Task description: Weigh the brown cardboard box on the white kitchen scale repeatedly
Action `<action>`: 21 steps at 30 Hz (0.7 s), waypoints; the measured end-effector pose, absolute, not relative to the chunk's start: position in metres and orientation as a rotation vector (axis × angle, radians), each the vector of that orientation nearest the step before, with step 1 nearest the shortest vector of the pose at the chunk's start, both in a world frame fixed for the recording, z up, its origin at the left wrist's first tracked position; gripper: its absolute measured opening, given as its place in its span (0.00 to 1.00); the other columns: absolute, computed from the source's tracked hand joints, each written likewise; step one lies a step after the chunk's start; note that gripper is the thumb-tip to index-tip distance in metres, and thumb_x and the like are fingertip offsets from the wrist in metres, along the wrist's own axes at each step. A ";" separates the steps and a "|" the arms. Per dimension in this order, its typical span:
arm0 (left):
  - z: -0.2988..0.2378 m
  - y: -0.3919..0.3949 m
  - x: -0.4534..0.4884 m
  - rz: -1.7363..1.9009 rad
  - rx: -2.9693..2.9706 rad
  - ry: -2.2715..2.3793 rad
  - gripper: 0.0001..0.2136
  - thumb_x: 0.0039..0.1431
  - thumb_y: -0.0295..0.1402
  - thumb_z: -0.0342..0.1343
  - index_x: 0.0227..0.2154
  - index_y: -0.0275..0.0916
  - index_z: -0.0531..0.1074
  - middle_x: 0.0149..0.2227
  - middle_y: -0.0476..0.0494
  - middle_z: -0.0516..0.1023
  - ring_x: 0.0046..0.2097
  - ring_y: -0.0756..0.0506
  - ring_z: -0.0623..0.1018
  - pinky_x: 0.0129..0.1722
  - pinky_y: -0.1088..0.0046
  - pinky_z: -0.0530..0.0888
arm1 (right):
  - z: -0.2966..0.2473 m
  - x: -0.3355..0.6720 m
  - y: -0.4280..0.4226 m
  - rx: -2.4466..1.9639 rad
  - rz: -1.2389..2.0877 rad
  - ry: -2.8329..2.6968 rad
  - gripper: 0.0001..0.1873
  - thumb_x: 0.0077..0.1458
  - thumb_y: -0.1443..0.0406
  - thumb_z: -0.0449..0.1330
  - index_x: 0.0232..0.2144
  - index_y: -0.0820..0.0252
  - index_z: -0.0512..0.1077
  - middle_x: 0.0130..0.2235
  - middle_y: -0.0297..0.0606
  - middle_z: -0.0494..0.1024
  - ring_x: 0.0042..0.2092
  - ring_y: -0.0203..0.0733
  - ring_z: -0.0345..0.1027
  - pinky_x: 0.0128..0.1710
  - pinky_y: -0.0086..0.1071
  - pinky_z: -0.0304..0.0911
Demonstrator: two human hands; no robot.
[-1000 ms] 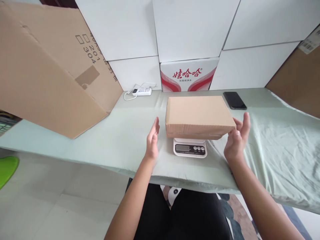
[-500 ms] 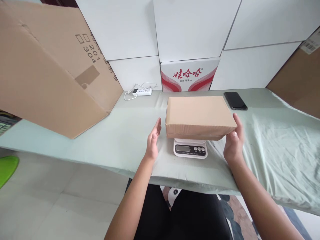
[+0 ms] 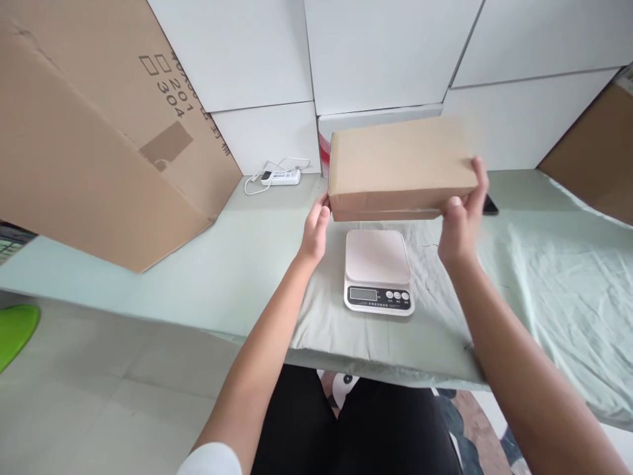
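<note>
A closed brown cardboard box [image 3: 400, 161] is held up in the air between my two hands, slightly tilted. My left hand [image 3: 315, 227] presses against its left end, with the fingertips hidden behind the box. At the right end, my right hand [image 3: 462, 218] grips the front corner, thumb on the front face and fingers round the side. Below and nearer to me, a white digital kitchen scale [image 3: 378, 260] rests on the cloth with its platform bare; I cannot read any figure on its display.
A large cardboard carton [image 3: 113, 152] stands at the left, another brown carton [image 3: 593, 145] at the far right. A white power strip with a cable [image 3: 280, 177] lies at the back. A dark phone [image 3: 490, 206] is mostly hidden behind my right hand. White boxes [image 3: 380, 53] form the backdrop.
The cardboard box has risen off the scale and moved away from me, uncovering the platform. My left hand, apart from the box before, now touches its left end.
</note>
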State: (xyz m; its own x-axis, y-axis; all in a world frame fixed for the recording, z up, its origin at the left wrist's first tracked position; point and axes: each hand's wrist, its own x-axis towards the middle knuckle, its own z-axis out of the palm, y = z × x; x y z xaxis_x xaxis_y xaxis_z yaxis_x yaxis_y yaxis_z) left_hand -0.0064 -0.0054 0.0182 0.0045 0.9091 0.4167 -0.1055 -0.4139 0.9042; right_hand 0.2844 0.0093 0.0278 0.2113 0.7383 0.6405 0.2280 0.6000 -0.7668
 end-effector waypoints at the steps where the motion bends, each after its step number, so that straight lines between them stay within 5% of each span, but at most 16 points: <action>1: 0.010 0.006 -0.005 1.543 1.410 0.905 0.47 0.64 0.78 0.53 0.74 0.49 0.74 0.80 0.40 0.73 0.84 0.29 0.66 0.84 0.49 0.64 | 0.021 0.282 0.020 -0.908 0.427 -1.355 0.48 0.62 0.35 0.62 0.78 0.41 0.61 0.82 0.41 0.65 0.85 0.67 0.53 0.86 0.67 0.51; 11: -0.034 0.031 -0.001 1.401 1.285 1.078 0.40 0.71 0.70 0.53 0.69 0.44 0.78 0.78 0.37 0.76 0.82 0.32 0.70 0.82 0.53 0.66 | -0.048 0.292 0.065 -1.090 0.516 -1.299 0.53 0.56 0.28 0.63 0.75 0.42 0.65 0.79 0.44 0.69 0.82 0.69 0.60 0.84 0.75 0.49; 17: -0.035 0.031 -0.011 1.464 1.282 1.193 0.36 0.74 0.64 0.54 0.73 0.46 0.74 0.82 0.39 0.70 0.84 0.35 0.66 0.84 0.52 0.62 | -0.046 0.295 0.062 -1.059 0.531 -1.250 0.45 0.63 0.31 0.58 0.76 0.35 0.66 0.72 0.44 0.75 0.74 0.63 0.71 0.69 0.66 0.75; 21: -0.034 0.029 -0.012 1.441 1.269 1.168 0.37 0.73 0.65 0.54 0.72 0.45 0.75 0.81 0.38 0.72 0.84 0.33 0.67 0.83 0.53 0.64 | -0.051 0.298 0.060 -1.084 0.663 -1.135 0.50 0.61 0.33 0.60 0.79 0.37 0.61 0.66 0.45 0.79 0.64 0.59 0.79 0.60 0.58 0.79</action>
State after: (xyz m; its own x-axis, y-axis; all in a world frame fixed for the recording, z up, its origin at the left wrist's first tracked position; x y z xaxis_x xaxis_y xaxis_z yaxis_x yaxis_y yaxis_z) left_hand -0.0117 0.0288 -0.0335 -0.1075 0.9772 0.1833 -0.0230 -0.1868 0.9821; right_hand 0.2975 0.0603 -0.0511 0.3260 0.8658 0.3796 0.0938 0.3699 -0.9243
